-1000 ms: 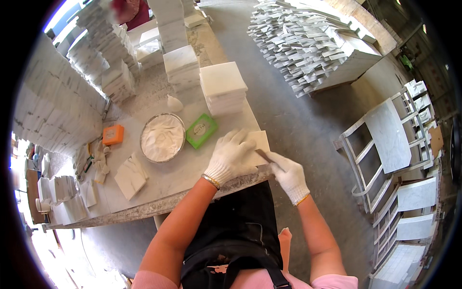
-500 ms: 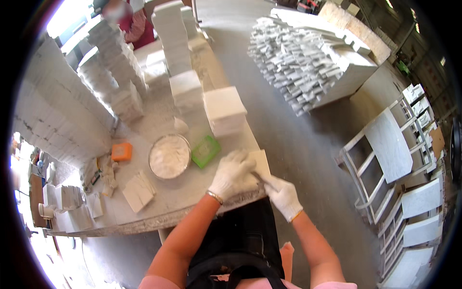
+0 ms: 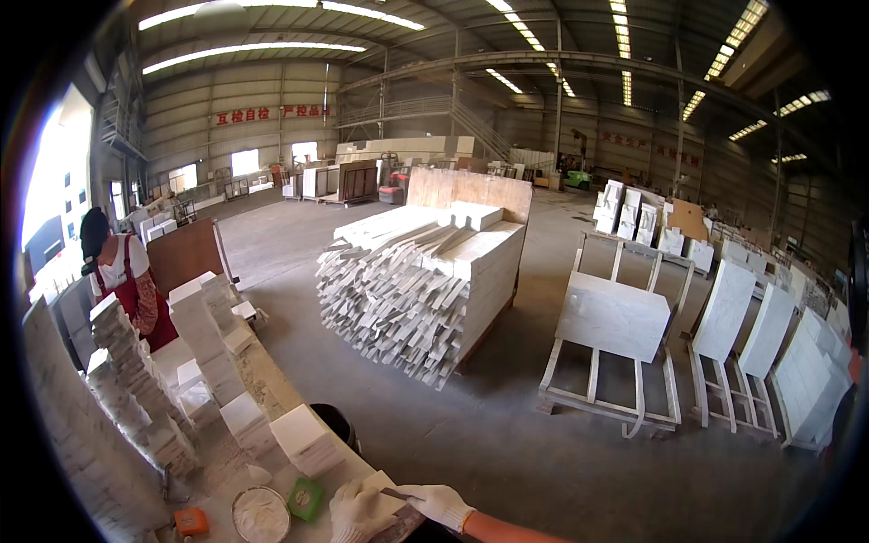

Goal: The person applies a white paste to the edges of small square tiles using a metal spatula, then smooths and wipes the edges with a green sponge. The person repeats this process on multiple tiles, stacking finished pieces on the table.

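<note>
At the bottom of the head view, both my hands wear white knit gloves over the near corner of the worktable (image 3: pixel 204 507). My left hand (image 3: pixel 358 512) presses on a pale stone tile (image 3: pixel 378 480), its fingers bent at the tile's edge. My right hand (image 3: pixel 442 505) is closed around a thin grey flat strip, like a scraper blade (image 3: pixel 395 493), whose tip reaches over the tile beside my left hand. Left of my hands lie a green box (image 3: pixel 305 499) and a round metal bowl (image 3: pixel 262 516) of white powder.
Tile stacks (image 3: pixel 308 441) line the table's right edge, and taller stacks (image 3: pixel 204 326) stand behind. An orange block (image 3: pixel 191 521) lies at the left. A black bucket (image 3: pixel 337 423) is beside the table. Ahead stands a large pile of stone strips (image 3: pixel 407 290). A person (image 3: pixel 127 281) stands far left.
The view has tilted up, so the hall shows and my hands sit at the bottom edge. Both hands remain at the tile; the grey strip in my right hand now shows clearly.
</note>
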{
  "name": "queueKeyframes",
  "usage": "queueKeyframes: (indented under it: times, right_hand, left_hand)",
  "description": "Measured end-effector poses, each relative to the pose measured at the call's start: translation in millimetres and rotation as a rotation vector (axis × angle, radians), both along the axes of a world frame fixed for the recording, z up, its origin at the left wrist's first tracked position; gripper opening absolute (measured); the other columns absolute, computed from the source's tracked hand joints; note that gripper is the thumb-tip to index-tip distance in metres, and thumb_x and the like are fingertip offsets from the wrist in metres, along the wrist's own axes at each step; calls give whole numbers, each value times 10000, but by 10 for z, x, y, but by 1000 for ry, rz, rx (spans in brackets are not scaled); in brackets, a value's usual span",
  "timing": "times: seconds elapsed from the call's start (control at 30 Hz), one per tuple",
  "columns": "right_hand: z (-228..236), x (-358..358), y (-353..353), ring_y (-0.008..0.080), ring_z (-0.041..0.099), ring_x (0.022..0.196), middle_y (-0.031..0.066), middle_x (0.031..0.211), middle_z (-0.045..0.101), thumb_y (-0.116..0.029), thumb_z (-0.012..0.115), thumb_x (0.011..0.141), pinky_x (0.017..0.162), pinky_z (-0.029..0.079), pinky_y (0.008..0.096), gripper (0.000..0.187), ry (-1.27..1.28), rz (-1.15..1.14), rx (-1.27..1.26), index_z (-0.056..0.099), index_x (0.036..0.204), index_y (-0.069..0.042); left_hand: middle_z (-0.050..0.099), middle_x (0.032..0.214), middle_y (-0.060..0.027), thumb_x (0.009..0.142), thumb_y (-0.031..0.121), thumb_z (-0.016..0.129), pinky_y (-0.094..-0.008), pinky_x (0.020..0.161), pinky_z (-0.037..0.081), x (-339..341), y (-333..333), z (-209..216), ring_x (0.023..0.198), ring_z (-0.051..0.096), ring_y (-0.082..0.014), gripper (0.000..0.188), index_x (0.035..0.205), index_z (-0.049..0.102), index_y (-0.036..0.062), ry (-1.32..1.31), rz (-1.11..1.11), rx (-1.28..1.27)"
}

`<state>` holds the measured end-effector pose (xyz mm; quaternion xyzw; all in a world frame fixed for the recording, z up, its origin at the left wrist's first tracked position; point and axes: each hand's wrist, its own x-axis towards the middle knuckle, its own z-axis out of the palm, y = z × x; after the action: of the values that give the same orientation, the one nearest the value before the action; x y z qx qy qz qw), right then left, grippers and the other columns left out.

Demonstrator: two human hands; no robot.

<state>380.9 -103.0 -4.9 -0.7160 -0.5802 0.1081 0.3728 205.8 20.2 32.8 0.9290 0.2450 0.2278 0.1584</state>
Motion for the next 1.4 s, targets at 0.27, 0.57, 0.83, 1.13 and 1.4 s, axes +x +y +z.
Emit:
queueKeyframes:
  times: [0.27, 0.57, 0.83, 1.13, 1.4]
  right_hand:
    - [271, -216, -146, 157, 689, 653, 76, 842, 730, -157, 635, 940, 603, 549, 306, 442, 458, -57, -193, 601, 1379, -124]
    - [343, -289, -423, 127, 680, 674, 69, 875, 717, -89, 654, 927, 560, 520, 237, 227, 881, -169, -65, 652, 1132, 7]
    - [231, -401, -194, 149, 681, 904, 165, 1292, 627, 25, 621, 906, 670, 560, 256, 133, 929, 159, 155, 661, 1032, 12]
    - [626, -801, 275, 175, 629, 1078, 167, 1387, 590, 159, 685, 721, 884, 500, 270, 212, 740, 420, -8, 721, 880, 24]
    - [629, -1026, 441, 171, 653, 1017, 100, 1142, 684, 121, 717, 768, 873, 518, 307, 185, 631, 462, -7, 713, 916, 11]
  left_hand:
    - [527, 1348, -207, 663, 526, 810, -509, 1047, 416, -174, 71, 12, 1290, 485, -424, 714, 1245, 639, 150, 71, -2, -13]
    - [579, 1316, -196, 664, 432, 817, -476, 1037, 439, -309, -28, 145, 1248, 525, -400, 767, 1294, 602, 51, 104, 115, -216]
    - [654, 1276, -185, 761, 516, 787, -392, 1003, 483, -736, -103, -111, 1175, 622, -313, 810, 1356, 592, 3, -383, 221, -776]
    - [675, 1209, -71, 940, 378, 709, -286, 928, 501, -1275, -99, -29, 1084, 613, -145, 540, 1310, 633, -8, -549, -117, -1494]
    - [656, 1128, -5, 958, 402, 687, -274, 839, 512, -1466, -16, -143, 989, 590, -97, 511, 1284, 637, 12, -553, -104, -1654]
